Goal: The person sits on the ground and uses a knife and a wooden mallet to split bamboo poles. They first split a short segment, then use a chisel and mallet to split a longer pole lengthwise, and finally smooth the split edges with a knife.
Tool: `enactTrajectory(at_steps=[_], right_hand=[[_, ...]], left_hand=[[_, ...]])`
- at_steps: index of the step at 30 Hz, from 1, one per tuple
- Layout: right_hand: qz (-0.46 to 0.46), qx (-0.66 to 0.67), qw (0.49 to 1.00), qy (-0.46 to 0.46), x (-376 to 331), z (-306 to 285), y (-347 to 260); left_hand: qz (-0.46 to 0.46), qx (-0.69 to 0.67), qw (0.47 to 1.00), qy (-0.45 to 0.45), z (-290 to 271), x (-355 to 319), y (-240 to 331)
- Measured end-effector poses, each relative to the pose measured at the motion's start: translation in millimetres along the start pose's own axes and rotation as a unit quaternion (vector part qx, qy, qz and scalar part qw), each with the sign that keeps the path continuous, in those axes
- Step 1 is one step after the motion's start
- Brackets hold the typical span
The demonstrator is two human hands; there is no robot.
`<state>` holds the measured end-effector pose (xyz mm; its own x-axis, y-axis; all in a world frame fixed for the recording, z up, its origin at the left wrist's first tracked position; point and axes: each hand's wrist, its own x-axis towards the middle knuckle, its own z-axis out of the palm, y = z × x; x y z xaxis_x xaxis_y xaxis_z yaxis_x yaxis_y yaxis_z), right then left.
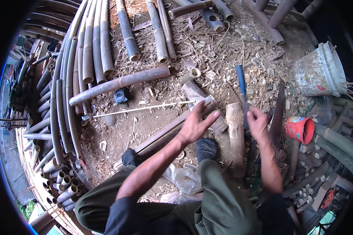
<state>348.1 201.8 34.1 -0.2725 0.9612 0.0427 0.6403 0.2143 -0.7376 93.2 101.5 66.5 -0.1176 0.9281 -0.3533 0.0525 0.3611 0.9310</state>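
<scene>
Watching the feed here — left hand (196, 125) is open, fingers spread flat over the long split bamboo slat (172, 129), holding nothing. Right hand (258, 122) looks curled near the blue-handled tool (241, 84), but I can't tell if it's gripping. Chips everywhere, whole poles (119, 83) stacked beyond — I'd say midway, lots left.

We have one view, a wide fisheye worn on the head, looking steeply down at the ground (153, 117) from close above. Our forearms enter from the lower edge, our knees fill the bottom centre, straight bamboo poles (86, 51) bend toward the upper left rim, and dark corners ring the frame.
</scene>
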Motion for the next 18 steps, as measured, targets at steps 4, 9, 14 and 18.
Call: enactTrajectory(at_steps=[4, 9, 14, 18], right_hand=[[-0.166, -0.046, 0.982, -0.074, -82, 35, -84], [-0.03, -0.203, 0.978, 0.032, -134, 40, -4], [0.132, -0.143, 0.979, -0.064, -178, 54, 63], [0.141, 0.085, 0.984, -0.074, -173, 24, 46]], left_hand=[[-0.027, -0.192, 0.965, 0.174, 67, 27, 21], [0.281, 0.18, 0.928, 0.164, 70, -16, 29], [0.355, 0.186, 0.91, 0.11, 63, -16, -7], [0.346, 0.178, 0.918, 0.079, 61, -9, -32]])
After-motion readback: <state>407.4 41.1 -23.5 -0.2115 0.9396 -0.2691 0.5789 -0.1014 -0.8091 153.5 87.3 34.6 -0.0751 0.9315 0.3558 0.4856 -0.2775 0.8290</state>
